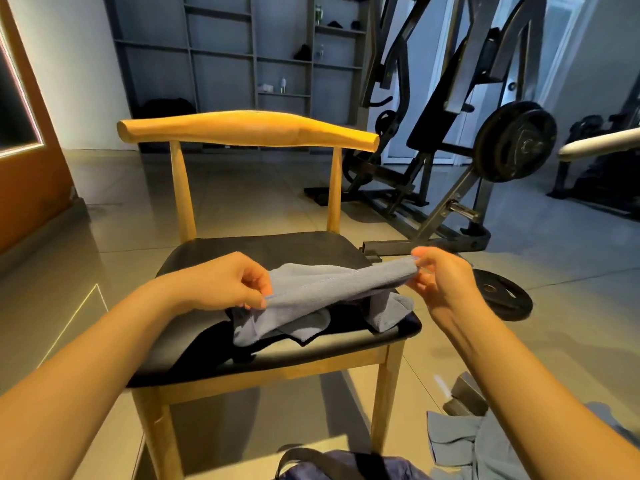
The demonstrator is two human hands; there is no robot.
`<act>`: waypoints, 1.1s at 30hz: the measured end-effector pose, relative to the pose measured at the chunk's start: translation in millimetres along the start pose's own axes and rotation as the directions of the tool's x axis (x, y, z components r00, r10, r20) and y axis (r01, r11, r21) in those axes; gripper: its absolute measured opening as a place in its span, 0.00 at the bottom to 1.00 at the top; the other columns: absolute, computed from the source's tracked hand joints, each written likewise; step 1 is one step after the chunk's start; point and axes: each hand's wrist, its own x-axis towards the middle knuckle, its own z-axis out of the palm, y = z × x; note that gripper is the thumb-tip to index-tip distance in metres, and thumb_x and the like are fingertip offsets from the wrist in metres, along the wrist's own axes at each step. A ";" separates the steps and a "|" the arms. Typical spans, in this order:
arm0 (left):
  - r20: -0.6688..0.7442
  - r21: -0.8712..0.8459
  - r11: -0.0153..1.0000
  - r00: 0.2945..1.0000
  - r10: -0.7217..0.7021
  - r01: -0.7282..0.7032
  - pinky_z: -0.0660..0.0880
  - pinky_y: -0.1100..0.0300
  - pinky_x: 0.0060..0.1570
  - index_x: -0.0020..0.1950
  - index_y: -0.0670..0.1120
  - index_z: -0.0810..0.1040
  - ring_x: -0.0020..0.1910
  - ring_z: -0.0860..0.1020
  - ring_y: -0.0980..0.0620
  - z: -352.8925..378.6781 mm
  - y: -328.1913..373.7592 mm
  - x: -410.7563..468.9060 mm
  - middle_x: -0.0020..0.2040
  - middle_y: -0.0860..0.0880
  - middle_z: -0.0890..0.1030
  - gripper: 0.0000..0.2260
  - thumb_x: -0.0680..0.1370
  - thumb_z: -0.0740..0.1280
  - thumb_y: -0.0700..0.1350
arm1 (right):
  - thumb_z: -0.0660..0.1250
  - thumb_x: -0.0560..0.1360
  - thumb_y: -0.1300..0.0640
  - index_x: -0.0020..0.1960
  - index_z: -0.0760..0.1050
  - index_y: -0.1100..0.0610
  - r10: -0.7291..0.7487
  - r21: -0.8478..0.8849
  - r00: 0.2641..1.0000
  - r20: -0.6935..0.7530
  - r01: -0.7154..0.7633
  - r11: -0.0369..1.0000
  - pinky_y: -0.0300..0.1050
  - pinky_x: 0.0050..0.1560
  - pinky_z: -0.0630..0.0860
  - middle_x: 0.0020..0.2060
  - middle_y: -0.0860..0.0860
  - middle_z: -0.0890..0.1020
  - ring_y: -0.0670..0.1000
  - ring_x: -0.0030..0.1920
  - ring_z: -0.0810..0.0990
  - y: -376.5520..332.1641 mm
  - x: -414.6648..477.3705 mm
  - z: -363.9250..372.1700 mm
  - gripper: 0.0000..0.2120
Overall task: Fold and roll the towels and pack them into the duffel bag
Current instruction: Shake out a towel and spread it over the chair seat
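over a chair [242, 131] seat, our left hand [225, 282] pinches one corner of a grey-blue towel [329, 284] and our right hand [441, 278] pinches the opposite corner, stretching the hem between them. the slack lies crumpled near the seat's front and right edges; we judge it could slide to the floor if we pull toward us, or a thin pinch could slip. room to spread it lies toward the backrest. the bag [346, 467] sits below us.
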 end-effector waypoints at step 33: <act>-0.152 0.073 0.955 0.943 0.295 -0.287 0.80 0.57 0.46 0.42 0.53 0.81 0.42 0.81 0.57 96.7 50.7 57.1 0.39 0.56 0.83 0.05 0.77 0.73 0.49 | 0.71 0.79 0.57 0.45 0.81 0.61 0.079 -0.376 0.993 -0.082 -0.105 0.921 0.45 0.33 0.76 0.40 0.56 0.83 0.55 0.42 0.81 70.6 23.1 -24.7 0.07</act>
